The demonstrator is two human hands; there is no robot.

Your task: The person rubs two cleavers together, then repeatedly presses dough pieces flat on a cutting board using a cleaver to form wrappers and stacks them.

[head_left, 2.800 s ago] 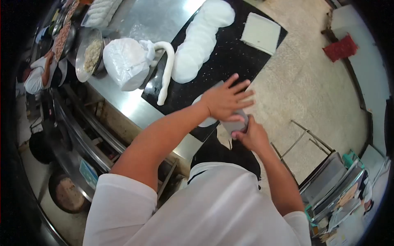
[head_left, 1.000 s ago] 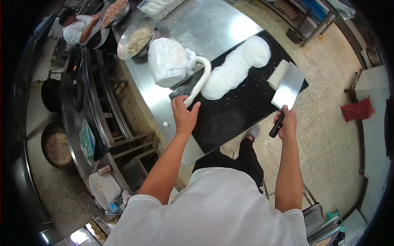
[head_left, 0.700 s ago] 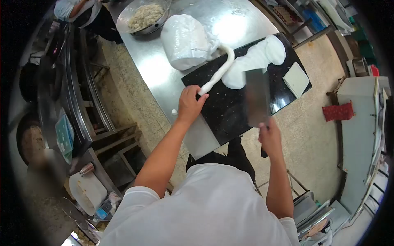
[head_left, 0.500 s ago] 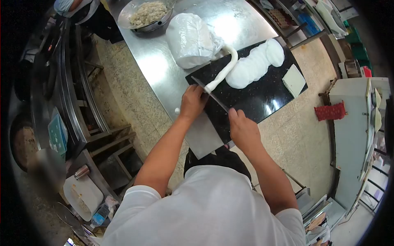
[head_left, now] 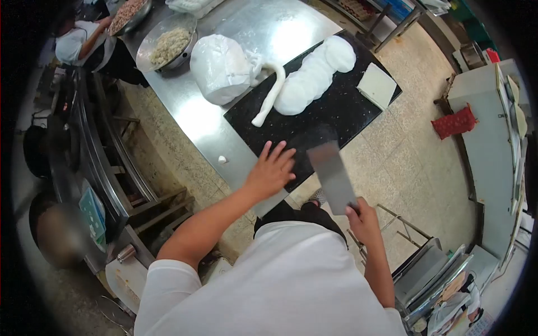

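My left hand (head_left: 271, 172) lies with spread fingers over the near part of the black board (head_left: 342, 106); whether a piece lies beneath the palm is hidden. In my right hand (head_left: 364, 221) is the handle of a wide-bladed cleaver (head_left: 332, 173), its blade at the board's near right edge. A white dough rope (head_left: 270, 101) bends down from a plastic-wrapped white bundle (head_left: 221, 70), its free end on the board. Overlapping thin white rounds (head_left: 308, 81) form a row to its right. A pale square block (head_left: 377, 85) sits at the board's right corner.
On the metal table (head_left: 185, 101) are a small white scrap (head_left: 222, 159) and a bowl of pale filling (head_left: 171, 47). A co-worker (head_left: 84, 45) stands at upper left beside a bowl of pinkish filling (head_left: 128, 15). Metal stands and pans line the left; a stool frame stands at right.
The cleaver has moved from the dough rope's end toward the lower right. My left hand has left the rope and spread its fingers nearer my body. The camera view has shifted.
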